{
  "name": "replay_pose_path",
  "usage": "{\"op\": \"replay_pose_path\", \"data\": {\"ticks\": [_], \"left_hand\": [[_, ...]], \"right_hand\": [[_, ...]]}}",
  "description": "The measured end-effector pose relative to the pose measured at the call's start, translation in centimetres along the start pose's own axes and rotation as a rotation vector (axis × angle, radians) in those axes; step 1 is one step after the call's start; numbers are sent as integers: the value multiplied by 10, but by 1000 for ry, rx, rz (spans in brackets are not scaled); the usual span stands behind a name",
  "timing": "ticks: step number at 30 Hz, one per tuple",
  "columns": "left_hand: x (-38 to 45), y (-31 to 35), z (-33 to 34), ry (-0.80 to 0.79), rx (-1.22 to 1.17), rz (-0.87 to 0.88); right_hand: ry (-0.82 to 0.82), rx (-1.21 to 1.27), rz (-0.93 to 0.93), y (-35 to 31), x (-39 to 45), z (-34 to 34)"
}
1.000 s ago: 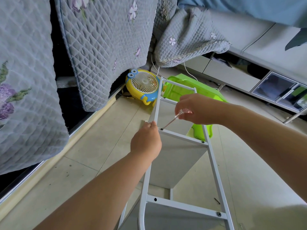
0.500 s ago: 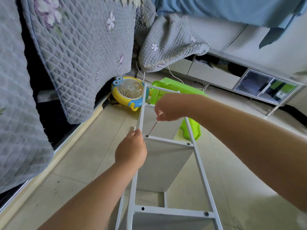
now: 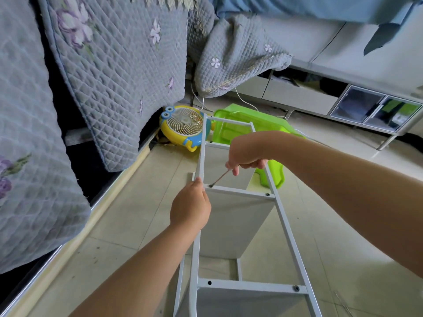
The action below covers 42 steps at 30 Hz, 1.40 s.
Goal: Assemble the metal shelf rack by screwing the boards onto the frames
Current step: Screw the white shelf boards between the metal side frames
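No brand or writing I can make out anywhere, so nothing to report there.

The white metal frame [image 3: 283, 227] lies on its side on the tiled floor [image 3: 137, 216], ladder-style. Its long axis runs from the bottom edge of the view away toward the yellow and blue fan [image 3: 183, 126], which sits just past the frame's far end. A green plastic bin [image 3: 242, 124] is right beside the fan, behind the frame's far crossbar. Grey boards [image 3: 231, 225] hang down edge-on below the crossbars.

Right hand [image 3: 246, 154] is curled tight round the handle of a screwdriver [image 3: 219, 178]. The shaft slants down and left from the fist, and the tip sits on a screw [image 3: 210, 186] at the left end of the middle crossbar, where it meets the frame's left rail.

Left hand [image 3: 191, 205] grips that left rail just on the near side of the screw, fingers wrapped round it, fingertips almost touching the screw spot.

Other screws show on the frame too: one at the right end of the same crossbar [image 3: 267, 194], one on the nearer crossbar [image 3: 296, 288].

A quilted grey floral blanket [image 3: 114, 65] hangs to the left of the frame.
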<state>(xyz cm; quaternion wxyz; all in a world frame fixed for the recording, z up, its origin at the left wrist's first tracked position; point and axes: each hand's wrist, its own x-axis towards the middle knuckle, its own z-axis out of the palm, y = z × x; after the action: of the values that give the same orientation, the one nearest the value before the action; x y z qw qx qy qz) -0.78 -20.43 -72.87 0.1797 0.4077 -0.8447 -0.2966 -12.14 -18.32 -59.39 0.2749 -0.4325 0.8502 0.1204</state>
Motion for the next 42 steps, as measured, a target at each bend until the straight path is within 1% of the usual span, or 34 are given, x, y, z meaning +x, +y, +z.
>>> {"op": "replay_pose_path", "data": {"ticks": [2,3,4,5,6,8,9,11,14,16,18,22,23,25,27,30,32,34,37,42], "left_hand": [[0,0,0,5,-6,-8],[-1,0,0,5,-4,-10],[-1,0,0,5,-3,-10],[-2,0,0,6,-3,-11],[-1,0,0,10,-5,-12],[-1,0,0,15,-5,-18],[-1,0,0,13,-3,-17],[-2,1,-1,-1,7,-10],[-1,1,-2,-22,59,6],[2,-1,-4,-41,121,28],[7,-3,-5,-59,184,57],[25,8,-4,-71,304,127],[33,14,-4,-73,326,129],[49,28,-2,-74,365,116],[67,39,0,-81,408,119],[88,47,9,-109,452,120],[97,43,16,-117,494,117],[101,35,22,-130,516,107],[105,26,27,-151,506,97],[105,27,29,-119,480,110]], "right_hand": [[152,-260,-87,-8,-7,6],[232,-326,-107,-12,-9,8],[252,-360,-104,-14,-8,9],[208,-336,-72,-14,-7,9],[129,-247,-20,-14,-4,8],[-1,2,109,-13,1,6],[-32,94,167,-14,2,5],[-63,185,217,-14,3,6],[-47,212,190,-9,3,3],[54,218,164,6,0,-6],[188,227,168,29,-4,-15],[488,15,179,83,-3,-17],[564,7,171,96,2,-16],[712,54,142,117,15,-11],[795,159,104,130,29,-7],[853,327,-12,139,46,-5],[884,379,-65,142,55,-5],[882,397,-98,144,63,-5],[827,407,-129,146,72,-8],[827,374,-153,147,79,-15]]}}
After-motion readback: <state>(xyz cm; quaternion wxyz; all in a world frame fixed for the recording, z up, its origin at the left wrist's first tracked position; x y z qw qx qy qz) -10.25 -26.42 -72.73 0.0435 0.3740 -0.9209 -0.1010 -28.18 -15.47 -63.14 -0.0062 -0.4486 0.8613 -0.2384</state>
